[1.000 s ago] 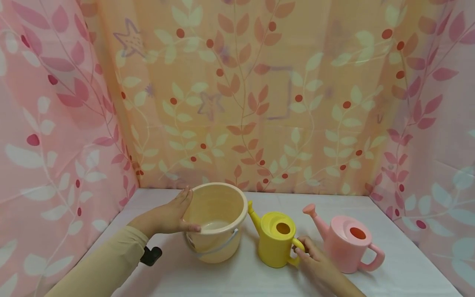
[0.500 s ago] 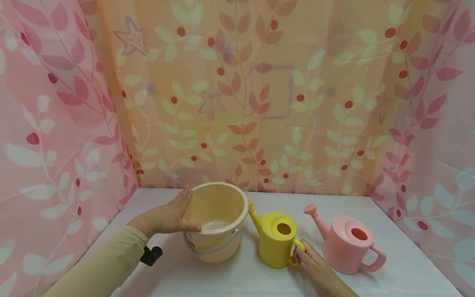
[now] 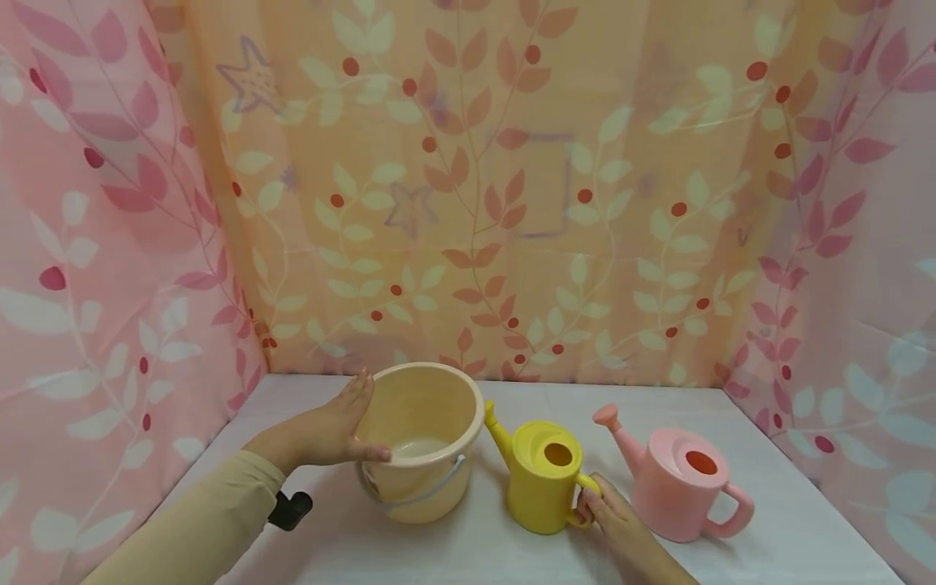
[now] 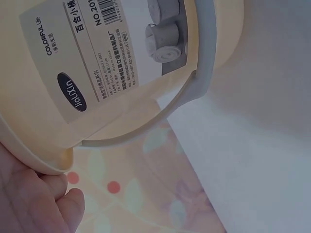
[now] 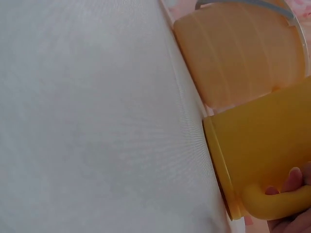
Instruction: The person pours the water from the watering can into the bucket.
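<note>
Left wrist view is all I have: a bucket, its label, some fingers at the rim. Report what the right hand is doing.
Observer: The right hand grips the handle of a yellow watering can.
Operator: Tell me which way that can faces.
Observer: Its spout points toward the bucket.
Operator: Name whatever is on the can's other side.
Observer: A pink watering can, standing to the right of the yellow one in the head view.
</note>
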`<act>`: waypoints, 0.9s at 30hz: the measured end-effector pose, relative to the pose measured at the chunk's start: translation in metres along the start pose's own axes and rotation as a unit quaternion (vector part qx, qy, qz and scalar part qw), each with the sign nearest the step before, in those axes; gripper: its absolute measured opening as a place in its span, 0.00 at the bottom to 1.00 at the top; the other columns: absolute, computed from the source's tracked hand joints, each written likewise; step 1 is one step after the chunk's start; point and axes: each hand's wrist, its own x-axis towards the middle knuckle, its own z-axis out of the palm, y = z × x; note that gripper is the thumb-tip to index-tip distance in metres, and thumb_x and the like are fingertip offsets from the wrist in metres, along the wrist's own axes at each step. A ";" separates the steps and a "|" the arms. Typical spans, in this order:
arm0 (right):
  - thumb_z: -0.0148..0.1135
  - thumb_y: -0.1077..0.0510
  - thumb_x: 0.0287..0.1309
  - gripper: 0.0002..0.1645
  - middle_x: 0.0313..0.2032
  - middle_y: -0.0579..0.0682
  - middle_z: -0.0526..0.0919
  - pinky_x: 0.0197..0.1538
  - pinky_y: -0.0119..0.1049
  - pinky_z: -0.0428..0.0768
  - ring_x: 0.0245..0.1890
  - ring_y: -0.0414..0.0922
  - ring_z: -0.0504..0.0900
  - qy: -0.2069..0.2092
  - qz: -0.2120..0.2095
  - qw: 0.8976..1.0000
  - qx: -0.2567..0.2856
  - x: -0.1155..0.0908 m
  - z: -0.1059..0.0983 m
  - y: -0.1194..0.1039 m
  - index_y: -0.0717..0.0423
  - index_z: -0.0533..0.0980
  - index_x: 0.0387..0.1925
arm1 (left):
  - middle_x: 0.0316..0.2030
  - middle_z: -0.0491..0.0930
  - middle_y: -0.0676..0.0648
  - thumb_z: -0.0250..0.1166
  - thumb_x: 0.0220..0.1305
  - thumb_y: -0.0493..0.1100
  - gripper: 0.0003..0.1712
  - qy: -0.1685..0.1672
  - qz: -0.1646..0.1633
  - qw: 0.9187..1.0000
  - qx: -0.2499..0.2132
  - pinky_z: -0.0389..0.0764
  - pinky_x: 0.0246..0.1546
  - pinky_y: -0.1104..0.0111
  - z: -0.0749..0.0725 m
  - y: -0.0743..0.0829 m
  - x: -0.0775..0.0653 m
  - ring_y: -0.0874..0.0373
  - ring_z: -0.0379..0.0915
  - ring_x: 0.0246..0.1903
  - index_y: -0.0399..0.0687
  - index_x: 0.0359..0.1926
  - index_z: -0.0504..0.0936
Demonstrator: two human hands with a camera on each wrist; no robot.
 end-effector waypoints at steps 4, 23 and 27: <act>0.33 0.61 0.71 0.16 0.18 0.58 0.59 0.28 0.33 0.68 0.22 0.50 0.63 0.053 -0.028 0.998 -0.021 0.001 -0.001 0.001 0.68 0.58 0.28 | 0.68 0.32 0.31 0.58 0.45 0.75 0.70 -0.005 0.001 1.000 0.003 0.45 0.64 0.49 0.000 0.000 0.001 0.41 0.27 0.68 0.26 0.67 0.40; 0.51 0.53 0.65 0.18 0.21 0.50 0.65 0.27 0.33 0.74 0.24 0.44 0.69 0.284 0.086 0.953 -0.057 -0.008 -0.002 -0.021 0.66 0.66 0.29 | 0.68 0.32 0.29 0.58 0.46 0.74 0.69 -0.018 -0.004 1.000 0.010 0.45 0.64 0.49 -0.006 0.005 -0.001 0.39 0.28 0.68 0.25 0.67 0.40; 0.50 0.57 0.65 0.16 0.20 0.48 0.65 0.27 0.33 0.75 0.25 0.42 0.68 0.299 0.038 0.953 -0.042 -0.007 -0.005 -0.031 0.65 0.65 0.26 | 0.68 0.33 0.29 0.58 0.46 0.74 0.69 -0.016 -0.006 1.000 0.010 0.46 0.64 0.48 -0.008 0.006 -0.002 0.38 0.29 0.68 0.24 0.67 0.40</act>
